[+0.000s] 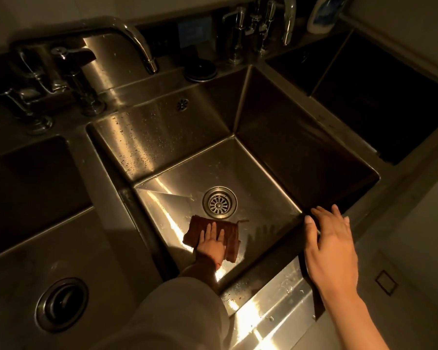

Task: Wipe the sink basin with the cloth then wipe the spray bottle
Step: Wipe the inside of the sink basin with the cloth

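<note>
A deep steel sink basin fills the middle of the view, with a round drain in its floor. A brown cloth lies flat on the basin floor just in front of the drain. My left hand presses down on the cloth with straight fingers. My right hand rests with spread fingers on the basin's near right corner rim. A white and blue bottle stands at the far right behind the taps; I cannot tell if it is the spray bottle.
A curved faucet reaches over the basin's back edge, with tap handles to its left. More taps stand at the back right. A second basin with a drain lies left; a dark basin lies right.
</note>
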The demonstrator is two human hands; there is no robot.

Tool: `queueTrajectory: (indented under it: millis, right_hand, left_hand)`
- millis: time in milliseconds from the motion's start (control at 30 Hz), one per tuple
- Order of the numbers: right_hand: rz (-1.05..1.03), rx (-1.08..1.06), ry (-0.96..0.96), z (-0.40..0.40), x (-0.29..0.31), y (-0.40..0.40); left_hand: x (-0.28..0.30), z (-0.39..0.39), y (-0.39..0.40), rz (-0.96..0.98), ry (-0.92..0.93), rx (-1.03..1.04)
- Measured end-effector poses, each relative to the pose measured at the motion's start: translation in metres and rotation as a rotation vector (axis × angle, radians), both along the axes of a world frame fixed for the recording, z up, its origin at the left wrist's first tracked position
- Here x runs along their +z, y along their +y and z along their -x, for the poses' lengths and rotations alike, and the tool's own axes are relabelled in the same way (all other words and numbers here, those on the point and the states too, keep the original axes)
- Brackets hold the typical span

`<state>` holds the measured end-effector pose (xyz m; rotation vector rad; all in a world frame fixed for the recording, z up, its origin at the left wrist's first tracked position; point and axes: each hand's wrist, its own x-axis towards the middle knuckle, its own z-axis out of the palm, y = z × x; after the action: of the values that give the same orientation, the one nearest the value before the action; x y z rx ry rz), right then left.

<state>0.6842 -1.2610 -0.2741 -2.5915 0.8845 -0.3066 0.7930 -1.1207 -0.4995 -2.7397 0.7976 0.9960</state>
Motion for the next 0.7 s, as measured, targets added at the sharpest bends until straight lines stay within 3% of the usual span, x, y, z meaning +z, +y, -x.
queueTrajectory:
  millis: [367,700]
  right_hand:
    - [-0.025,0.022,-0.051,0.004,-0.001,-0.003]
    - [-0.053,0.031,-0.08,0.005,-0.002,-0.003]
  left_hand:
    - [-0.004,-0.001,0.003,-0.002,0.076,0.013]
    - [0.006,0.007,-0.007,0.031,0.079,0.428]
